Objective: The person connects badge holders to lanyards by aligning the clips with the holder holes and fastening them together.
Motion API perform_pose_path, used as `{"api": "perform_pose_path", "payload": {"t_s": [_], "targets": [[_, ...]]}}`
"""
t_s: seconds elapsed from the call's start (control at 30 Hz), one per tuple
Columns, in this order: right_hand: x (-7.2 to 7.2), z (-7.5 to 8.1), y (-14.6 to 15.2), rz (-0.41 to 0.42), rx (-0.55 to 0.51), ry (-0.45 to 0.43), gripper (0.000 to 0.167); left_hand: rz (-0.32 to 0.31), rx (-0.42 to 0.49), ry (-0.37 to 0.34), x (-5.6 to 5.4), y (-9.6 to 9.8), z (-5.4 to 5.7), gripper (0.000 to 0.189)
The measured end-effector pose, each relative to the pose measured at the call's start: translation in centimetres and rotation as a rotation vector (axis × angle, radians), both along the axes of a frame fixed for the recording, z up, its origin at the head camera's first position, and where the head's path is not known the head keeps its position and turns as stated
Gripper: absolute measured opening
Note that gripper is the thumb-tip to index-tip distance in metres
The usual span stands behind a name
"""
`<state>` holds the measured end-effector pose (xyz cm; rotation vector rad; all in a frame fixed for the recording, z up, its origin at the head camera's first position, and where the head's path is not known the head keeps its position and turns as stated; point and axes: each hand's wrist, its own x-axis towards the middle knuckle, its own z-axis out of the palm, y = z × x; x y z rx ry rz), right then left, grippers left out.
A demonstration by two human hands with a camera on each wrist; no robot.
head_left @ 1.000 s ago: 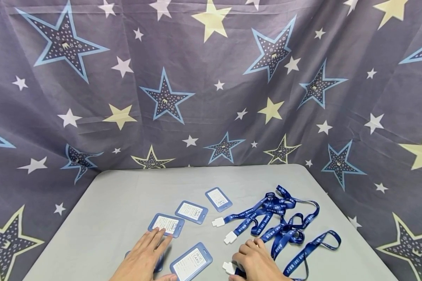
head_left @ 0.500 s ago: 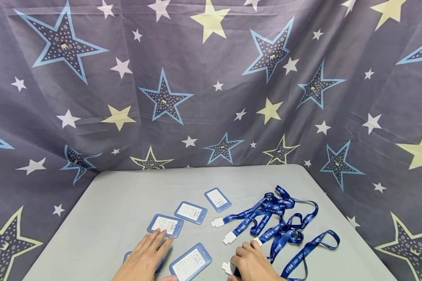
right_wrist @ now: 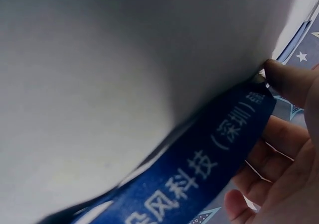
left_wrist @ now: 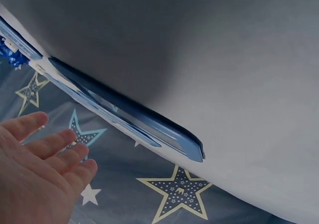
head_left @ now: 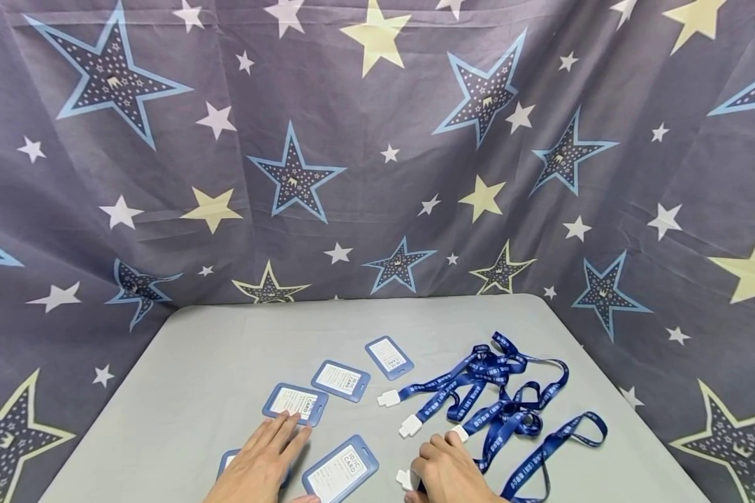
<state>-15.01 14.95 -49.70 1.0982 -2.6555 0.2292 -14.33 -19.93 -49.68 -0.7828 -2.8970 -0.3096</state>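
Note:
My left hand (head_left: 261, 457) hovers or rests with its fingers extended over a blue ID card holder (head_left: 226, 460), which it mostly covers. Whether the palm touches that holder cannot be told. Its fingertips reach the lower edge of another card holder (head_left: 296, 403), and the thumb is beside a third card holder (head_left: 340, 469). At the right, my right hand (head_left: 449, 471) pinches a dark blue lanyard (right_wrist: 199, 164) between thumb and fingers, close behind its white plastic clip (head_left: 404, 479). White lettering runs along the strap in the right wrist view.
Two more card holders (head_left: 341, 381) (head_left: 389, 357) lie farther back on the grey table (head_left: 226, 342). Several tangled blue lanyards (head_left: 500, 374) with white clips (head_left: 411, 425) spread over the right side. A star-patterned curtain (head_left: 377, 154) hangs behind the table.
The right hand has shifted slightly left and closed near the lanyard's clip, uncovering another white clip behind it. My left hand has barely moved.

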Motion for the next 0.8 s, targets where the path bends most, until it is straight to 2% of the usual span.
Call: {"api": "perform_pose_path", "payload": {"t_s": [0.37, 0.6, 0.67, 0.8], "targets": [[0.2, 0.1, -0.2, -0.001, 0.001, -0.026, 0.026, -0.028, -0.001, 0.021, -0.1, 0.6, 0.0, 0.103], [0.1, -0.4, -0.2, 0.035, -0.048, 0.035, 0.026, -0.046, -0.018, 0.167, 0.0, 1.0, -0.3, 0.099], [0.1, -0.5, -0.3, 0.039, -0.062, 0.055, 0.027, -0.047, -0.016, 0.163, 0.0, 1.2, -0.3, 0.099], [0.1, -0.5, -0.3, 0.044, -0.073, 0.074, 0.029, -0.048, -0.024, 0.091, 0.1, 1.6, 0.0, 0.101]]}}
